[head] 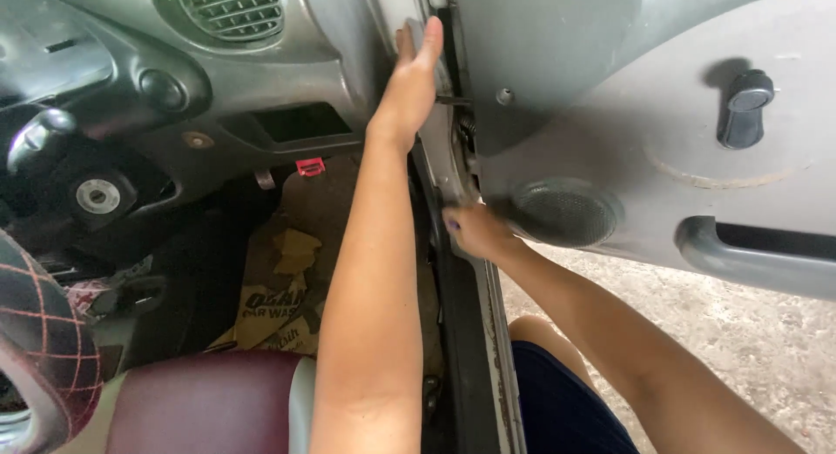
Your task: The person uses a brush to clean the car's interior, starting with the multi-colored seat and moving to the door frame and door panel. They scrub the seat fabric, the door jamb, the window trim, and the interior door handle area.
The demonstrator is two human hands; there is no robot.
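My left hand (409, 80) reaches up along the grey door pillar (440, 149) of a car, palm flat against it, fingers straight and holding nothing. My right hand (475, 230) is lower, at the gap between the pillar and the open grey door panel (627, 114), just left of the round speaker grille (564, 212). Its fingers are curled toward the hinge area. Whether they grip anything is hidden.
The dashboard (261, 80) with an air vent (233, 10) and the steering column (96, 193) lie to the left. A brown paper floor mat (287, 280) covers the footwell above a dark red seat (200, 402). The door bears a window crank (744, 106) and a pull handle (749, 258). Concrete ground (740, 332) shows below.
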